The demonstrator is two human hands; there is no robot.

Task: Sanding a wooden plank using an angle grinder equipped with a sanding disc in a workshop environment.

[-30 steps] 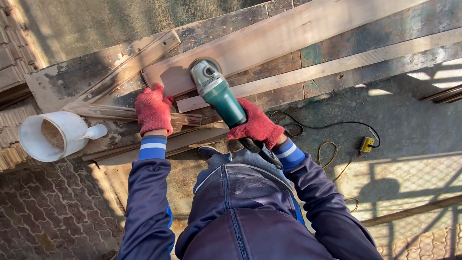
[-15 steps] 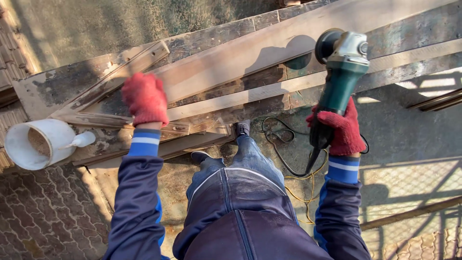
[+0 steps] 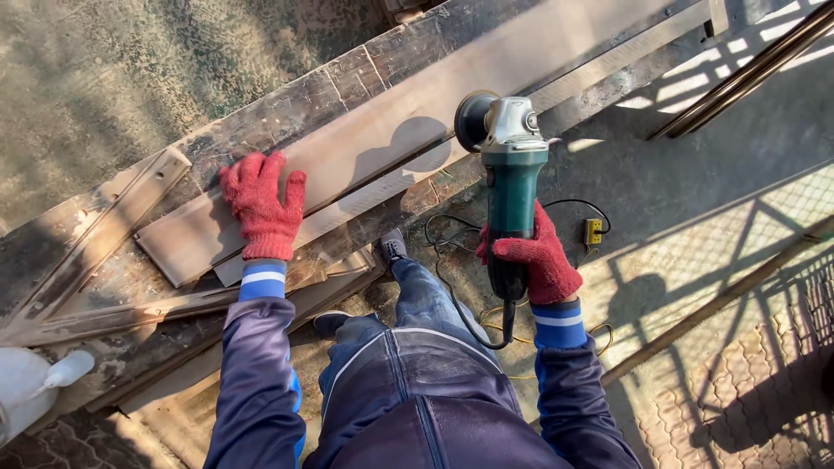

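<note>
The left hand [image 3: 262, 206], in a red knit glove, is laid flat and spread, palm down, on the near end of a long pale wooden plank [image 3: 408, 130]; nothing is gripped by it. The plank is seen lying diagonally across a stack of weathered boards [image 3: 287, 113], running from lower left to upper right.

The right hand [image 3: 534, 256], also gloved in red, is closed around the body of a green angle grinder [image 3: 508, 187]. The grinder is held upright off the wood, its grey head and dark disc [image 3: 473, 120] at the top, just beside the near edge of the plank. Contact between disc and plank cannot be determined. A shadow of the grinder head is cast on the plank surface.

A black cable [image 3: 452, 287] is observed trailing from the grinder's base down past the person's jeans-clad leg [image 3: 426, 295]. A yellow plug block [image 3: 594, 231] is noted on the concrete ground to the right. A white container [image 3: 26, 382] is partly visible at the lower left edge.
</note>
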